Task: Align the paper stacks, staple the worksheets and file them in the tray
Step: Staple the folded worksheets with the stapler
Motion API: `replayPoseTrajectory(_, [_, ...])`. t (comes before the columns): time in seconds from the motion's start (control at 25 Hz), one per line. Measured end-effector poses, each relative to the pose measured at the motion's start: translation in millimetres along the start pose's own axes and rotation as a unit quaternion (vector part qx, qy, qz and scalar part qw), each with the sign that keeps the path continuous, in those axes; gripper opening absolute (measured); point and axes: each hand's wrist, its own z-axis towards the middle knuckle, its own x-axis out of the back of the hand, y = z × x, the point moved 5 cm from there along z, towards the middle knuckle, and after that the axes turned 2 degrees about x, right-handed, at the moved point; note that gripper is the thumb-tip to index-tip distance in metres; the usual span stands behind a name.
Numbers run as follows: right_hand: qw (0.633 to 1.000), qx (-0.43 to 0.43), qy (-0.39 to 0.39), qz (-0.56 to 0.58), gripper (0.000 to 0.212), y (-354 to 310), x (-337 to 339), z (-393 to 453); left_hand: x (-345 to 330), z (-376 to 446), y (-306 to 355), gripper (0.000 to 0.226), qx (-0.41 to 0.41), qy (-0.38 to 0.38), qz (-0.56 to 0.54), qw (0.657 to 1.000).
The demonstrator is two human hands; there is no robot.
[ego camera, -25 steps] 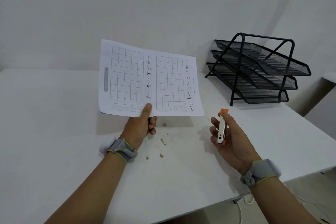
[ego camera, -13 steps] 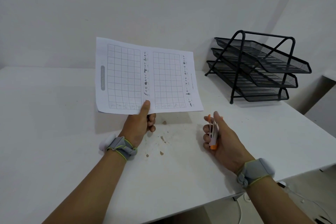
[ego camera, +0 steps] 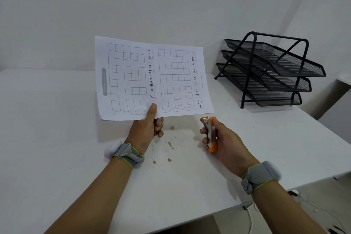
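While I hold the worksheets [ego camera: 152, 80] up off the desk [ego camera: 57, 138], my left hand [ego camera: 146, 129] pinches their near edge at the middle, thumb flat on the printed face and the other fingers curled behind. I judge the sheets light, thin and floppy; gripped only at that edge they stand nearly flat, but the far corners could sag or fan apart, so I would keep the pinch firm and take the staple at a corner, where the edges meet square. Whether there is one sheet or several I cannot tell. My right hand [ego camera: 222, 138] is wrapped round the stapler [ego camera: 209, 133], a small orange and metal one, its mouth pointing up, just below the right near corner of the paper and not touching it. The stapler looks hard and easy to squeeze in one fist.

Off to the right, well apart, stands the black mesh tray [ego camera: 269, 70] with three tiers, its open side turned toward me. Nothing stands between it and my hands. Brown stains [ego camera: 171, 144] mark the desk beneath them.
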Motion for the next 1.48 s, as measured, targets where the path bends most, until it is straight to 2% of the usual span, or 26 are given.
replayPoseTrajectory(0.56, [1.0, 0.01, 0.002, 0.005, 0.041, -4, 6, 9, -2, 0, -3, 0.04, -0.031, -0.032, 0.057, 0.997])
replayPoseTrajectory(1.04, [1.0, -0.005, 0.008, 0.021, 0.04, -1, 10, 13, -2, -1, -5, 0.045, -0.047, -0.026, 0.119, 0.991])
replayPoseTrajectory(1.24, [1.0, -0.012, 0.01, 0.027, 0.037, -1, 11, 15, -1, -3, -4, 0.06, -0.036, -0.014, 0.175, 0.984])
replayPoseTrajectory(1.48, [0.999, -0.017, 0.016, 0.041, 0.038, -1, 12, 16, 0, -2, -8, 0.063, -0.024, -0.014, 0.183, 0.983])
